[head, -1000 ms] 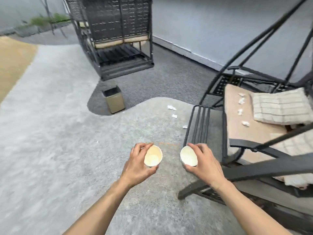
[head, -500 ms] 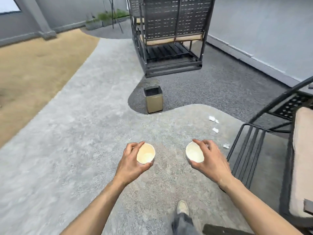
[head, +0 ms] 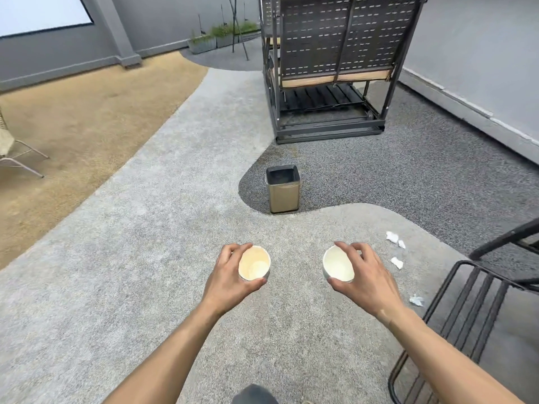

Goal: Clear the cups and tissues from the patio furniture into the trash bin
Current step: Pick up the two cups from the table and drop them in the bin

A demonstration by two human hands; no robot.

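Cups in both hands; tissues litter ground beside metal frame.

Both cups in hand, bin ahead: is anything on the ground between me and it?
Nothing visible. Bare paving runs from the left hand and right hand, each holding a cup, to the open trash bin. The tissues lie off right.

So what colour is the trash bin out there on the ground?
The trash bin is brushed gold metal with a black rim and liner, seen in the head view.
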